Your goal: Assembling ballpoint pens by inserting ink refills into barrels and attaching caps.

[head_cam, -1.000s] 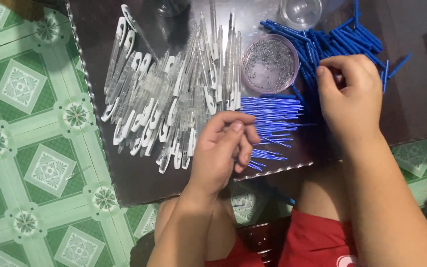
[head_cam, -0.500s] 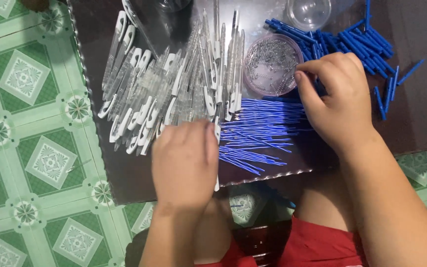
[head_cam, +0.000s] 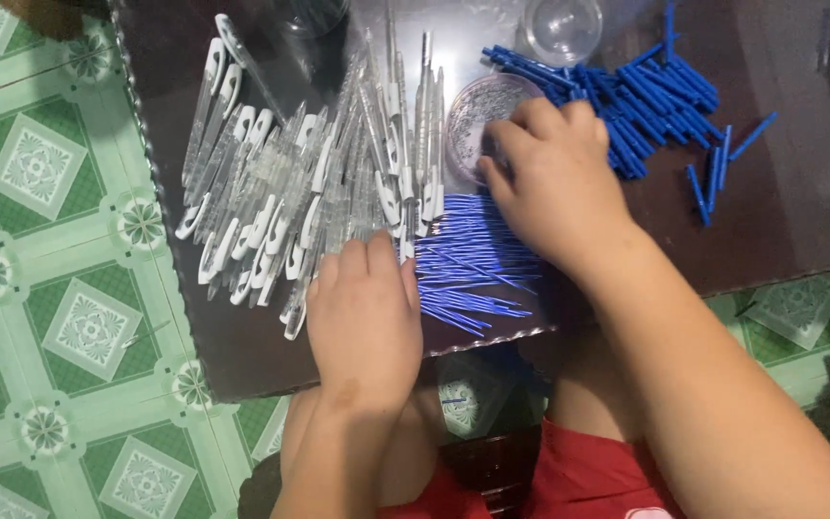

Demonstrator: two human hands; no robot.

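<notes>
The left hand (head_cam: 365, 317) lies flat and open beside the clear pen barrels (head_cam: 300, 192), while the right hand (head_cam: 554, 187), fingers curled loosely, rests on thin blue refills (head_cam: 473, 264) on the dark surface (head_cam: 780, 221).

The light is moderate and fairly even, falling from above, and it strikes the dark glossy surface (head_cam: 770, 221) hardest near the top centre, where a pale glare washes over the clear pen barrels (head_cam: 319, 183) and blurs their outlines. The right part of the surface stays dim and brownish. Soft shadows gather under both hands, the left hand (head_cam: 367, 317) and the right hand (head_cam: 559, 183), and darken the gap below the near edge. Focus is soft overall, with fine detail smeared. The green tiled floor (head_cam: 40, 288) is evenly lit, and its lines bow slightly toward the left edge.
</notes>
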